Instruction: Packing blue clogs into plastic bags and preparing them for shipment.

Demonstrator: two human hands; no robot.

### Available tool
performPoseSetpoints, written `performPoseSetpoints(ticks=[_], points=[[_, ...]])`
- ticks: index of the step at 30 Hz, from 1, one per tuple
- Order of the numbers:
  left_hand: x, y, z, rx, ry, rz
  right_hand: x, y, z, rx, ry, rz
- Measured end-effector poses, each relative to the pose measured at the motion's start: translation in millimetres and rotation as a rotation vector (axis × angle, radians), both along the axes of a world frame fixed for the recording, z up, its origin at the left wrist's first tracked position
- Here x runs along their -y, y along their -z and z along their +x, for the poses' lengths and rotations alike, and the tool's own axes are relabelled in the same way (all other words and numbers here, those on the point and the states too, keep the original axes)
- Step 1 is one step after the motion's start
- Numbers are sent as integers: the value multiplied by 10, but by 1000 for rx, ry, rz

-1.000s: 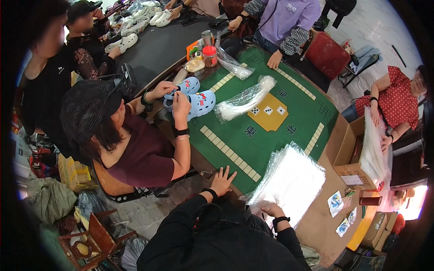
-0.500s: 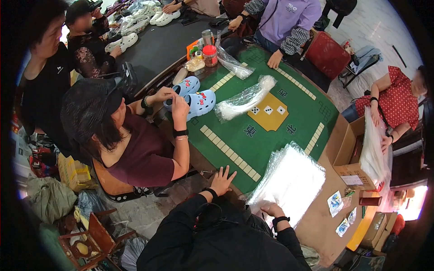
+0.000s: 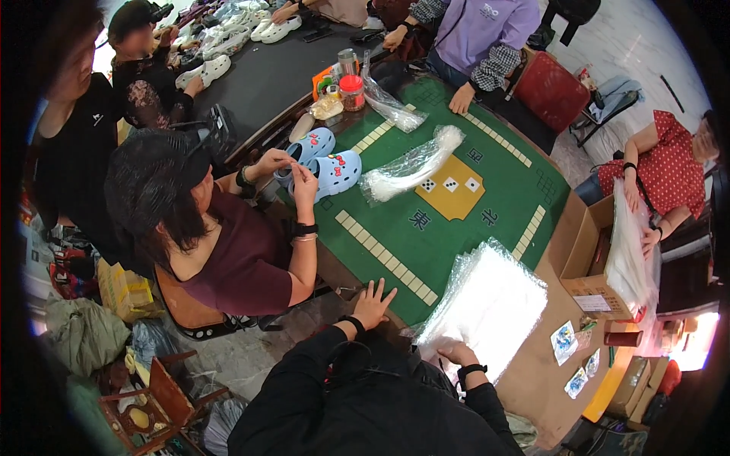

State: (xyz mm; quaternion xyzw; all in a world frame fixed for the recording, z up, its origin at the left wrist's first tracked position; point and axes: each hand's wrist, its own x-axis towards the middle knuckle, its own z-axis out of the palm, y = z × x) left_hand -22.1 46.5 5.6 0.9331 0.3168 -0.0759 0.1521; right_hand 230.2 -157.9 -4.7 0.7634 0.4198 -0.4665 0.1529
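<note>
My left hand [image 3: 372,304] lies open on the table's near edge, its fingers spread beside the green mahjong mat [image 3: 357,267]. My right hand [image 3: 458,353] is closed on the near edge of a stack of clear plastic bags [image 3: 490,304]; its fingertips are partly hidden. The stack overlaps the mat's near right corner, and light glares off it. Farther off lies a long bundle of clear plastic bags [image 3: 414,169]. At the left, a seated person's hands [image 3: 293,167] pinch together at a pair of light blue clogs [image 3: 334,173] with red charms.
An open cardboard box [image 3: 593,258] with plastic sheeting stands at the right, a person in red behind it. Small packets [image 3: 564,343] lie near it. A red-lidded jar [image 3: 352,93] stands at the far left. White clogs [image 3: 209,72] lie on the dark table behind.
The seated person's hands have shifted slightly and the fingers are nearer each other. The person standing at the left has leaned. Both my hands stay in place.
</note>
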Motion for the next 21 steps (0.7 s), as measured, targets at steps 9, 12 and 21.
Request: performPoseSetpoints(ticks=[9, 12, 21], points=[[29, -1, 33, 6, 17, -15, 2, -140, -20, -19, -3, 49], [-4, 5, 32, -15, 29, -36, 41, -95, -21, -16, -56, 74], [-48, -63, 174, -136, 67, -23, 105, -150, -115, 27, 78, 195]])
